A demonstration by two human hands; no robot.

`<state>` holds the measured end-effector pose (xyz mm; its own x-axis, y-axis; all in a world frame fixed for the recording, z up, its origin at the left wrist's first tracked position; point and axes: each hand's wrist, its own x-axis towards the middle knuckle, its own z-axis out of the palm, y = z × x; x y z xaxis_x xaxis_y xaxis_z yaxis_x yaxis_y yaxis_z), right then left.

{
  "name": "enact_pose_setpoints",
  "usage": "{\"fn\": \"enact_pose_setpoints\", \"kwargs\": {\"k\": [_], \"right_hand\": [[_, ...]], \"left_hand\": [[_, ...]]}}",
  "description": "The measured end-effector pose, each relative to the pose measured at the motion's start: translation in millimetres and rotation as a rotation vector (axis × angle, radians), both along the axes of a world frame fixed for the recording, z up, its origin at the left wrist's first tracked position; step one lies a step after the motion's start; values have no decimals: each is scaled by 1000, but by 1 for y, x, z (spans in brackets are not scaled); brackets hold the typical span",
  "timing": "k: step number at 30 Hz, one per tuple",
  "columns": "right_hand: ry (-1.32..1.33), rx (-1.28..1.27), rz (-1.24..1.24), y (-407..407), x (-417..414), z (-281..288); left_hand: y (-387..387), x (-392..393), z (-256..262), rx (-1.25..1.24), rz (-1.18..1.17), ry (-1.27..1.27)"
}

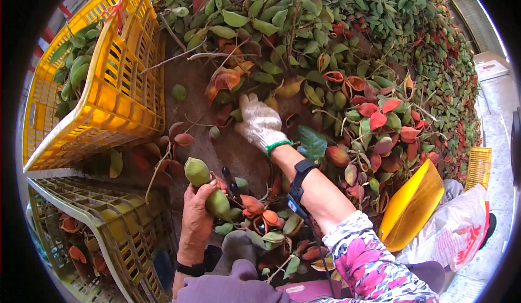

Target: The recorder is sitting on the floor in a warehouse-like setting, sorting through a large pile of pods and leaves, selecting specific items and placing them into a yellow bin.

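My bare left hand [196,209] grips a small cluster of green seed pods [218,203], with one plump green pod [197,172] standing up above the thumb. A white knitted glove with a green cuff covers my right hand [260,120]. It reaches down into the near edge of a large heap of pods [325,58], close to a yellowish pod [290,88] and a split orange pod [224,81]. Its fingertips are partly hidden among the pods. Between my hands lies a dark, glossy seed [229,177]. Opened red pods [266,217] with black seeds lie below my left hand.
At the left a tilted yellow plastic crate [134,64] holds green pods. Below it, a dull olive crate [126,217] contains opened red husks. A yellow plastic scoop [411,209] and a plastic bag [452,225] lie to the right. Another yellow crate [478,166] stands farther off.
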<state>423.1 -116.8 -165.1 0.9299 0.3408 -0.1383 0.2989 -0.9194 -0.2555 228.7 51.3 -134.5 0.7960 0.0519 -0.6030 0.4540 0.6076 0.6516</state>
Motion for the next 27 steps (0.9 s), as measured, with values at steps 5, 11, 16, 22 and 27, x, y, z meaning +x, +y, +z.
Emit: {"fn": "enact_pose_setpoints", "kwargs": {"k": [5,11,16,22,27], "right_hand": [[433,597,-215,-2,-47,45],[-32,294,160,-23,-101,65],[0,1154,-1,-71,-40,151],[-310,-197,-45,-114,-60,132],[-26,-164,-7,-166,-102,44]], "left_hand": [[0,31,7,158,-159,-153],[-40,64,1,-186,-164,-263],[-56,167,59,26,-70,-656],[-26,237,49,312,-133,-431],[-107,136,-11,1199,-878,-826]]}}
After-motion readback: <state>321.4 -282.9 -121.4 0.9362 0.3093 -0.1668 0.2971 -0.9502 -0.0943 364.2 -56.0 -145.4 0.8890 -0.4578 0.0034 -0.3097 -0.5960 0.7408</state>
